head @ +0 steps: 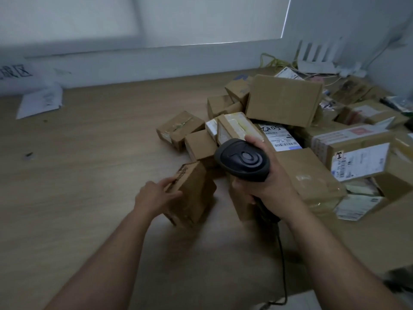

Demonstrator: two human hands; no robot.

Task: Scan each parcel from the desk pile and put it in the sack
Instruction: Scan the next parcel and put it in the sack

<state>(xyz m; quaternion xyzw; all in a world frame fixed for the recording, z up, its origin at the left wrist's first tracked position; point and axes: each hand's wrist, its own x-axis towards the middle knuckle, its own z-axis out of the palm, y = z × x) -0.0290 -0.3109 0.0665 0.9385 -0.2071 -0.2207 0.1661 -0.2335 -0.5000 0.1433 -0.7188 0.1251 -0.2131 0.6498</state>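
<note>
Head camera, looking down over a pale wooden desk [89, 175] in dim light. The person's left hand [156, 195] gripped a small parcel [192, 193], a brown cardboard box standing on end on the desk at the near edge of the pile. The fingers lay along its upper left edge and the thumb pressed its near face. Motion blur softened the exact finger positions.

The right hand [266, 175] was wrapped tightly round the handle of a dark handheld scanner [242, 158], held above the desk just right of the small parcel. The scanner's rounded head was tilted toward the boxes beyond it. Its black cable [282, 265] trailed down toward the near desk edge.

The pile [283, 99] filled the right half of the desk: many brown cartons of mixed sizes, tumbled against each other, and a white labelled parcel [279, 136] with a barcode and handwritten digits. Loose white papers [40, 104] lay at the far left. A white router [317, 57] with upright antennas stood at the back right.

No sack appeared anywhere in the picture, so how many parcels had already gone into it could not be told. Judging by the size of the pile, most of the work lay ahead. The small parcel looked to be the one in hand: picked out, with no scan beam visible on it, and not bagged.
</note>
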